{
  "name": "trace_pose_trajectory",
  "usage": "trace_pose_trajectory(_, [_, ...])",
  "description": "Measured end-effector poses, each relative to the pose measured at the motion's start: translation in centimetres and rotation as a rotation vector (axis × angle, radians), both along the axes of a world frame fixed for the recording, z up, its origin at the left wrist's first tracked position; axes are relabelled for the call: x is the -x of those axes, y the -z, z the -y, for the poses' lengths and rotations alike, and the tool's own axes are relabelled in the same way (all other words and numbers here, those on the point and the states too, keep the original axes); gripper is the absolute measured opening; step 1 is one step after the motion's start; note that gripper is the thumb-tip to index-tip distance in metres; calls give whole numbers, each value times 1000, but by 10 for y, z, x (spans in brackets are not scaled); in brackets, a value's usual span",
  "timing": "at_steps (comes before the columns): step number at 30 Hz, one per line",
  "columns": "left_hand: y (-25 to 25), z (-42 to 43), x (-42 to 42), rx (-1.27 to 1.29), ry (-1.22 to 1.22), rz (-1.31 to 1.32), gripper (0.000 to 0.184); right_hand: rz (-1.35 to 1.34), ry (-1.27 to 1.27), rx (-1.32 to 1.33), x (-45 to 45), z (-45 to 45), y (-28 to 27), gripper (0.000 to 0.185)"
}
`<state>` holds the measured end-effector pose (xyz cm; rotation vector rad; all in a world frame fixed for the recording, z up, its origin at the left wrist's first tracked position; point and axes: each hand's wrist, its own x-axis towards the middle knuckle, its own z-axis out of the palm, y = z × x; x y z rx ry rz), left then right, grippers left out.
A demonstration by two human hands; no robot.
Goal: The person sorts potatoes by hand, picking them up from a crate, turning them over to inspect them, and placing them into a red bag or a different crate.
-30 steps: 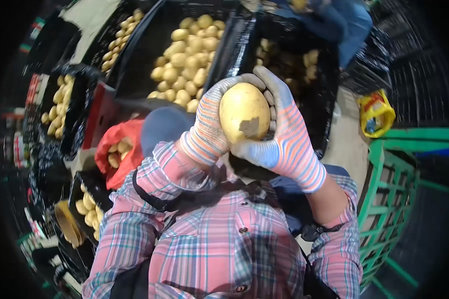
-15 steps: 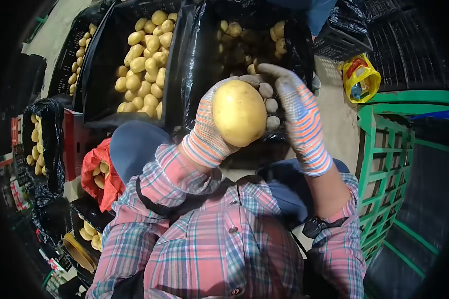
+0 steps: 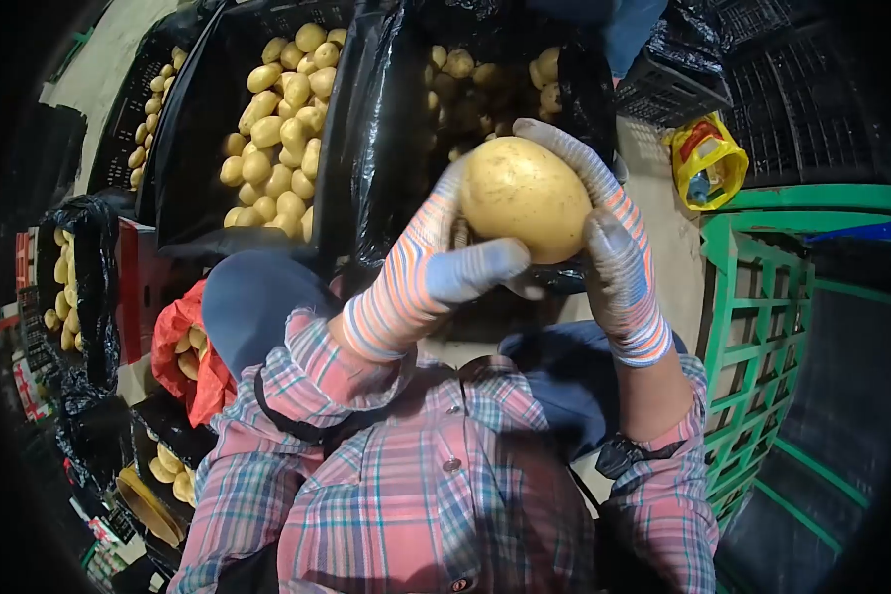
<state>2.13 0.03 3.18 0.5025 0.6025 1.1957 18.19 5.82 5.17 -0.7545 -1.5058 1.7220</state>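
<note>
A large pale-yellow potato (image 3: 525, 196) is held up in front of my chest between both hands. My left hand (image 3: 431, 262), in a striped knit glove, closes round its left side with the thumb below. My right hand (image 3: 619, 233), gloved the same way, grips the right side, fingers over the top and thumb at the lower right. Behind the hands, more potatoes (image 3: 458, 63) lie in shadow in a crate lined with black plastic (image 3: 371, 148). The hands hide part of that crate.
To the left, another black-lined crate holds many potatoes (image 3: 277, 129). A red bag (image 3: 183, 337) with potatoes sits beside my left knee. On the right are a yellow bag (image 3: 708, 163), a dark plastic crate (image 3: 668, 87) and a green metal frame (image 3: 762, 346).
My right hand has come in from the right and now grips the potato, which the left hand alone held before. The potato has moved slightly right and up and looks turned.
</note>
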Motion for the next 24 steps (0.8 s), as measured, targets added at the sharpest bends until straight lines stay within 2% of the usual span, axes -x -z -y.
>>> trace_pose_trajectory(2, [4, -1, -3, -172, -213, -179, 88, 28, 36, -25, 2, 4, -1, 68])
trace_pose_trajectory(4, [4, -2, 2, -206, -220, -236, 88, 52, 78, -44, 2, 5, 0, 64])
trace_pose_trajectory(6, [2, -2, 5, -239, -228, -295, 89, 125, 143, -202, 0, 3, -1, 53])
trace_pose_trajectory(8, [-1, -1, 6, -218, -207, -338, 89, 86, 189, -221, 2, 5, -7, 47])
trace_pose_trajectory(9, [2, -1, 5, -215, -198, -349, 88, 144, 166, -375, 2, 5, -9, 46])
trace_pose_trajectory(12, [10, 0, 5, -251, -184, -426, 88, 310, 171, -606, 6, 6, -11, 43])
trace_pose_trajectory(14, [11, 2, 3, -212, -163, -330, 87, 229, 204, -479, 5, 4, -4, 35])
trace_pose_trajectory(15, [10, 3, 3, -193, -124, -294, 87, 216, 254, -225, 6, 8, -10, 29])
trace_pose_trajectory(21, [2, 5, 6, -114, -39, -157, 83, 150, 273, -238, 8, 9, -6, 31])
trace_pose_trajectory(24, [7, 6, 7, -135, -47, -195, 83, 160, 269, -270, 8, 8, -7, 30])
